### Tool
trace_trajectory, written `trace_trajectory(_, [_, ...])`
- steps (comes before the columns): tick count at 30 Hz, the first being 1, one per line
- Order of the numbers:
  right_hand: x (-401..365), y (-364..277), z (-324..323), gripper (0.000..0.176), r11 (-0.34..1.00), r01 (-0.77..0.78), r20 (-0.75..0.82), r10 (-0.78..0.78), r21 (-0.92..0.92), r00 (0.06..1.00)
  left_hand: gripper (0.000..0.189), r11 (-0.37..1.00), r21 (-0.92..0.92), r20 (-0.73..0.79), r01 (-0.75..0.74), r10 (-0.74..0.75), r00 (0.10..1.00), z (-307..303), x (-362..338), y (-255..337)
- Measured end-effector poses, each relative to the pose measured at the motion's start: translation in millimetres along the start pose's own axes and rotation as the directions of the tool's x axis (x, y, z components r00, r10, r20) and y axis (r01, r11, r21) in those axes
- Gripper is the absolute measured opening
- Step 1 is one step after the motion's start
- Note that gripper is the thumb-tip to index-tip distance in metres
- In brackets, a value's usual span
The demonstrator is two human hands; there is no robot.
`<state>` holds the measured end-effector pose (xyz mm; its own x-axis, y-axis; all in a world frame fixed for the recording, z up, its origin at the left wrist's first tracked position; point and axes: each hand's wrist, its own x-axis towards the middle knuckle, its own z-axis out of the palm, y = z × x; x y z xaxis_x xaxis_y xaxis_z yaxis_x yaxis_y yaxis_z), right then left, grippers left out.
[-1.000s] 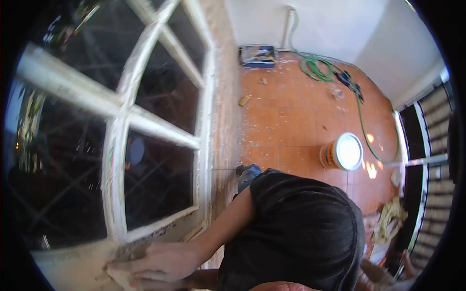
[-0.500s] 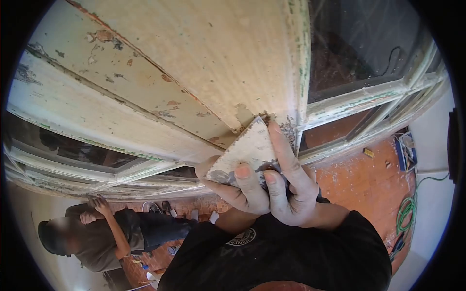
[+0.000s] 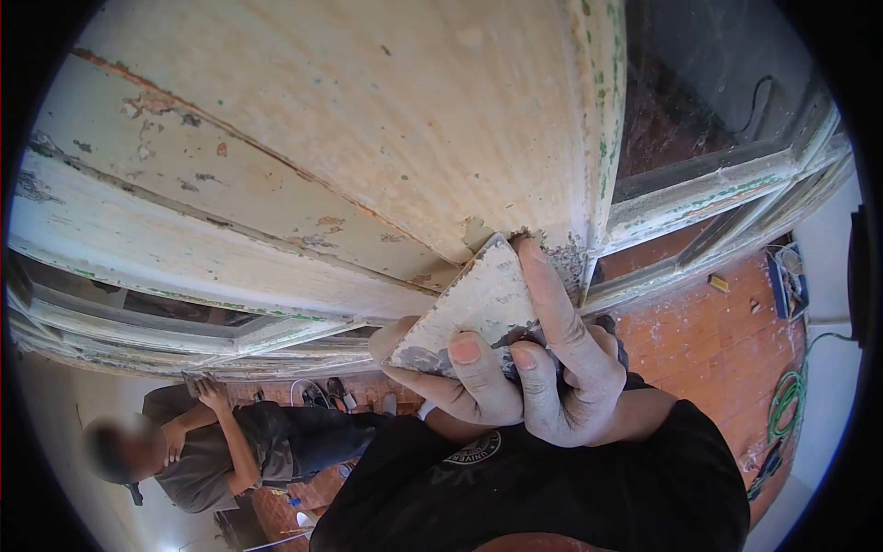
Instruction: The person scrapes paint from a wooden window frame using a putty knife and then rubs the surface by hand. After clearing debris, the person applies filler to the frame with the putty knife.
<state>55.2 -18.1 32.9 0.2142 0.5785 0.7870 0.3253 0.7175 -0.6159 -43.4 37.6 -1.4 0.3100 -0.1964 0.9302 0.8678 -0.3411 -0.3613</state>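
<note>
Left hand (image 3: 486, 394) and right hand (image 3: 581, 385) both pinched the scraper (image 3: 483, 304), thumbs on top, its corner up at the peeling panel (image 3: 395, 120)!

Both hands (image 3: 582, 386) and, seemingly, the plate (image 3: 478, 299) (blurred earlier) have come to mid-view.

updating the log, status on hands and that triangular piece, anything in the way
Left hand and right hand gripping triangular piece. Its tip at panel, contact unclear. Nothing visibly blocking.
</note>
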Motion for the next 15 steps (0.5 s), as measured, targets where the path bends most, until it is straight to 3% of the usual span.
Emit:
trace_trajectory(4, [9, -4, 12, 0.03, 0.863, 0.241, -0.056, -0.295, -0.445, 0.954, 0.043, 0.892, -0.289, 0.189, 0.347, -0.302, 0.934, -18, -30, -2])
trace_trajectory(5, [13, -7, 12, 0.03, 0.862, 0.246, -0.057, -0.301, -0.443, 0.952, 0.043, 0.894, -0.288, 0.183, 0.344, -0.301, 0.936, -15, -25, -6])
trace_trajectory(7, [18, -13, 8, 0.029, 0.9, 0.156, 0.026, -0.159, -0.407, 0.987, 0.047, 0.992, -0.118, 0.115, 0.034, -0.02, 0.993, -9, -6, -14])
trace_trajectory(8, [18, -10, 8, 0.029, 0.902, 0.151, 0.029, -0.152, -0.404, 0.988, 0.047, 0.993, -0.116, 0.124, 0.036, -0.021, 0.992, -5, 8, -12])
trace_trajectory(10, [19, -1, 8, 0.03, 0.659, 0.4, 0.087, -0.454, -0.637, 0.887, 0.048, 0.995, 0.101, 0.072, -0.017, 0.01, 0.997, 5, 31, -5])
trace_trajectory(11, [20, -2, 8, 0.03, 0.657, 0.399, 0.084, -0.456, -0.639, 0.886, 0.048, 0.995, 0.099, 0.069, -0.018, 0.011, 0.998, -1, 25, 0])
trace_trajectory(13, [22, -5, 7, 0.03, 0.757, 0.339, 0.04, -0.383, -0.558, 0.923, 0.045, 0.932, -0.114, 0.214, 0.343, -0.314, 0.925, -15, 1, 10])
trace_trajectory(14, [22, -7, 7, 0.03, 0.803, 0.302, 0.024, -0.338, -0.514, 0.941, 0.045, 0.932, -0.119, 0.21, 0.343, -0.314, 0.926, -7, -7, 9])
trace_trajectory(15, [19, -10, 7, 0.03, 0.849, 0.255, 0.011, -0.282, -0.463, 0.959, 0.044, 0.99, 0.028, 0.099, 0.135, -0.137, 0.986, 1, -14, 6])
